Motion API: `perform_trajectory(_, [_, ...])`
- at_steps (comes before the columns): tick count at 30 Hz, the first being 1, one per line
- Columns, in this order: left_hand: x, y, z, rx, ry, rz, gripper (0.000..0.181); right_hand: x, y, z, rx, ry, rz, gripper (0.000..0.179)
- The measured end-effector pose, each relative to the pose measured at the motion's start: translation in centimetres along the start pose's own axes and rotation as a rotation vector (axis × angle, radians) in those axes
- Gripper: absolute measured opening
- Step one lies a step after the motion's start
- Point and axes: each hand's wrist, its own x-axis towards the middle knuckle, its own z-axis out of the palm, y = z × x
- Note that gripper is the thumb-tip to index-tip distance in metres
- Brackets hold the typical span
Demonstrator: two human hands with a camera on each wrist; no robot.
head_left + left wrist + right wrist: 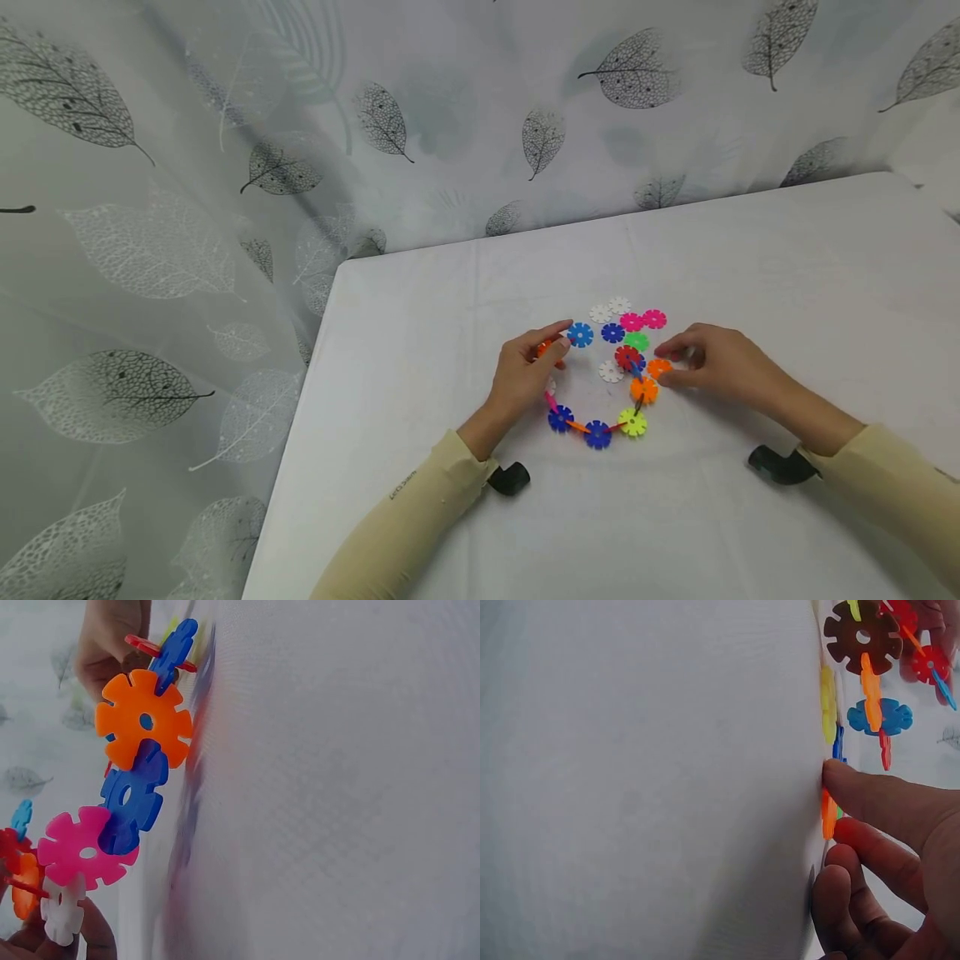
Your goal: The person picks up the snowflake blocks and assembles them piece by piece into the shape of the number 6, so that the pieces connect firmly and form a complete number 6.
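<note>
A curved chain of notched plastic discs, with a dark blue disc (597,434) at its near bend, spans between my hands. My left hand (521,371) grips its left end, fingers around an orange disc (546,350) and close by a white disc (64,911). From that end a light blue disc (580,335) sticks out past the fingertips. My right hand (712,358) pinches a single orange disc (659,368) at the table surface between thumb and index finger. Beside it is the chain's right end, with an orange disc (643,390) and a red disc (627,358).
Beyond the chain, loose discs lie on the white-covered table (420,333): pink (654,318), green (636,341), dark blue (612,333) and white (619,306). Another white disc (611,372) lies inside the curve. A leaf-patterned curtain (450,108) hangs along the back and left.
</note>
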Motion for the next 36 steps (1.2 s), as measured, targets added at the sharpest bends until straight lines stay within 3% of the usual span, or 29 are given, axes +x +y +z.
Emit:
perform_trajectory(12, [0.1, -0.1, -0.3, 0.002, 0.008, 0.036, 0.035, 0.0, -0.2, -0.9, 0.056, 0.003, 0.037, 0.033])
perform_trajectory(21, [0.0, 0.0, -0.2, 0.065, 0.0, 0.092, 0.035, -0.2, -1.3, -1.8, 0.267, 0.089, 0.028, 0.041])
perform_trajectory(26, [-0.2, 0.7, -0.2, 0.076, -0.018, 0.114, 0.037, 0.0, -2.9, -1.5, 0.406, 0.042, 0.017, 0.042])
perform_trajectory(32, [-0.3, 0.9, -0.2, 0.073, -0.036, 0.126, 0.038, 0.4, -4.3, -0.7, 0.496, -0.002, 0.009, 0.041])
perform_trajectory(36, [-0.4, 0.9, -0.1, 0.063, -0.049, 0.127, 0.037, 0.4, -4.9, -0.4, 0.567, -0.027, 0.046, 0.045])
